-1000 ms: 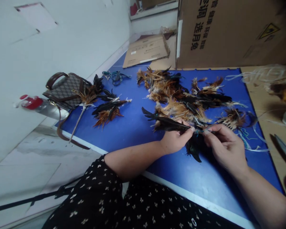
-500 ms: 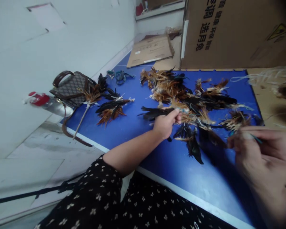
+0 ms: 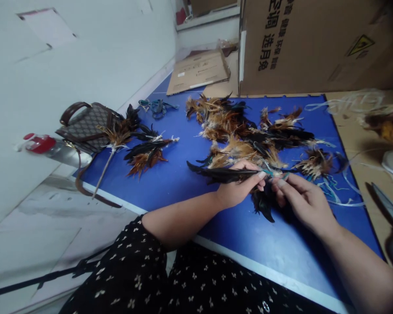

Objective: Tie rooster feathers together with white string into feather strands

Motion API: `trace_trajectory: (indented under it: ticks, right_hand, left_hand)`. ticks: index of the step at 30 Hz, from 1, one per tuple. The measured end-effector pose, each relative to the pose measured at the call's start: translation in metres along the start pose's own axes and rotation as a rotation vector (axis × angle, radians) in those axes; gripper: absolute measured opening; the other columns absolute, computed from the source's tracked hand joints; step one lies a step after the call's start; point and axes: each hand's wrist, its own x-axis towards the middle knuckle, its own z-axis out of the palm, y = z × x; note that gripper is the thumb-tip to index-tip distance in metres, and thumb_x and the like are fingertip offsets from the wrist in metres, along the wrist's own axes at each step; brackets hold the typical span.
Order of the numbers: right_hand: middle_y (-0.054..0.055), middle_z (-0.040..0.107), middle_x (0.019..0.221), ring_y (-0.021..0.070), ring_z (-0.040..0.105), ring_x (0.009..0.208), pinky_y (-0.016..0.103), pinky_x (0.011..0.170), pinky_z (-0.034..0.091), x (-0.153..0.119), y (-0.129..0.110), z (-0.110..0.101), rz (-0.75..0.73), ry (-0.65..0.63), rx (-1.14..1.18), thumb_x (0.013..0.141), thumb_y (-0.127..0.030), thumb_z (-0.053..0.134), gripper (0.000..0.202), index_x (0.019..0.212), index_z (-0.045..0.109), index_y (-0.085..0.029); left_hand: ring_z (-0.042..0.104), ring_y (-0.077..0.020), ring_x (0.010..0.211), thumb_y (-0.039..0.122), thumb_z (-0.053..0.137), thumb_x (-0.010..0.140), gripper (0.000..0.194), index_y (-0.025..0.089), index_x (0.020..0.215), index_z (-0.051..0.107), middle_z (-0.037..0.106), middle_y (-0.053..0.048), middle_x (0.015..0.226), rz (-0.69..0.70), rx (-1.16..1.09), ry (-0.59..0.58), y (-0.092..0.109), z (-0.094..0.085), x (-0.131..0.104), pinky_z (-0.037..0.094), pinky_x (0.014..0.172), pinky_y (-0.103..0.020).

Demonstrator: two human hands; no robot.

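Note:
My left hand (image 3: 239, 187) is closed around the base of a bunch of long black feathers (image 3: 221, 174), whose tips point left. A teal cord (image 3: 266, 172) is wound at that base, between the two hands. Close by on the right, my right hand (image 3: 299, 196) pinches the teal cord with thumb and forefinger. Underneath and behind the hands lies a heap of brown, tan and black feathers (image 3: 229, 124). A small dark feather bunch (image 3: 263, 207) hangs out just below my hands.
On the blue mat's left lie a feather-topped stick (image 3: 105, 170), tied feathers (image 3: 147, 152) and teal cord (image 3: 157, 108), beside a handbag (image 3: 91, 124) and a bottle (image 3: 57, 150). Scissors (image 3: 391, 218) lie at the right edge. Cardboard (image 3: 298, 52) stands behind.
My right hand has come in from the right to meet my left at the feather base. My left hand has shifted slightly right and down. The view has turned, bringing the scissors into sight.

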Motion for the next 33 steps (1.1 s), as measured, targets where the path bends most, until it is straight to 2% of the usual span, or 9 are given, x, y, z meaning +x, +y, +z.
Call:
trace_trajectory:
  ticks: [4,8,11,15,17,21,26,30,33]
  right_hand:
    - [-0.003,0.053,0.054,0.0102,0.043,0.047,0.025,0.043,0.033,-0.002,0.008,0.011,0.105,-0.005,0.189,0.097,-0.07,0.08,0.052,0.078,0.07,-0.022]
    - [-0.005,0.048,0.052,0.0085,0.04,0.043,0.024,0.042,0.033,-0.003,0.011,0.017,0.181,0.046,0.4,0.091,-0.062,0.09,0.05,0.074,0.067,-0.021]
    - [-0.006,0.047,0.05,0.0073,0.037,0.04,0.023,0.038,0.032,-0.003,0.002,0.02,0.224,0.073,0.499,0.084,-0.061,0.096,0.048,0.075,0.071,-0.02]
    - [-0.006,0.048,0.049,0.0063,0.034,0.037,0.022,0.035,0.029,-0.005,-0.006,0.021,0.249,0.059,0.512,0.081,-0.059,0.097,0.047,0.077,0.072,-0.02]
    - [-0.006,0.049,0.05,0.0071,0.036,0.036,0.023,0.035,0.029,-0.007,-0.002,0.02,0.24,0.045,0.478,0.084,-0.061,0.094,0.047,0.078,0.07,-0.021]
    - [-0.006,0.05,0.053,0.0094,0.043,0.04,0.023,0.038,0.034,-0.013,0.006,0.018,0.2,0.019,0.41,0.094,-0.062,0.086,0.045,0.084,0.068,-0.022]
    - [-0.006,0.052,0.055,0.0101,0.044,0.04,0.025,0.039,0.037,-0.012,-0.006,0.013,0.136,0.094,0.453,0.091,-0.058,0.09,0.042,0.084,0.068,-0.022]
    - [-0.005,0.054,0.055,0.0105,0.045,0.039,0.025,0.038,0.035,-0.009,-0.012,0.008,0.12,0.129,0.468,0.085,-0.059,0.095,0.047,0.077,0.067,-0.022]
    - [-0.005,0.053,0.052,0.0115,0.045,0.039,0.026,0.04,0.034,-0.008,-0.007,0.008,0.101,0.067,0.327,0.092,-0.062,0.087,0.046,0.08,0.066,-0.023]
  left_hand:
    - [0.075,-0.0129,0.077,0.053,0.076,0.104,0.035,0.02,0.104,0.063,0.077,-0.004,0.096,0.123,0.139,0.014,-0.007,0.004,-0.005,0.065,0.076,-0.031]
    - [0.077,-0.0186,0.098,0.043,0.072,0.107,0.025,0.021,0.099,0.066,0.077,-0.008,0.105,0.398,0.476,0.088,-0.014,0.003,-0.005,0.066,0.091,-0.039]
    - [0.076,-0.0211,0.098,0.036,0.069,0.107,0.017,0.022,0.098,0.064,0.076,-0.009,0.103,0.602,0.672,0.131,-0.022,-0.003,-0.001,0.066,0.088,-0.041]
    - [0.075,-0.0219,0.101,0.03,0.066,0.106,0.008,0.021,0.105,0.066,0.076,-0.01,0.108,0.816,0.895,-0.052,-0.031,-0.009,0.004,0.066,0.087,-0.039]
    - [0.073,-0.0219,0.103,0.028,0.065,0.106,0.008,0.02,0.104,0.066,0.075,-0.011,0.11,0.864,0.937,-0.086,-0.032,-0.008,0.005,0.065,0.09,-0.038]
    - [0.072,-0.0234,0.102,0.027,0.06,0.107,0.012,0.022,0.097,0.064,0.074,-0.011,0.105,0.695,0.843,-0.016,-0.024,-0.001,0.004,0.064,0.092,-0.04]
    - [0.074,-0.028,0.105,0.029,0.068,0.099,0.015,0.026,0.085,0.063,0.076,-0.012,0.105,0.473,0.736,-0.206,-0.005,0.001,0.004,0.063,0.098,-0.048]
    - [0.074,-0.0255,0.103,0.033,0.072,0.098,0.018,0.027,0.085,0.063,0.077,-0.01,0.103,0.406,0.608,0.016,0.001,0.006,0.0,0.063,0.097,-0.046]
    - [0.075,-0.0216,0.094,0.037,0.075,0.099,0.022,0.024,0.087,0.062,0.077,-0.008,0.096,0.322,0.463,0.191,0.002,0.012,-0.005,0.063,0.094,-0.043]
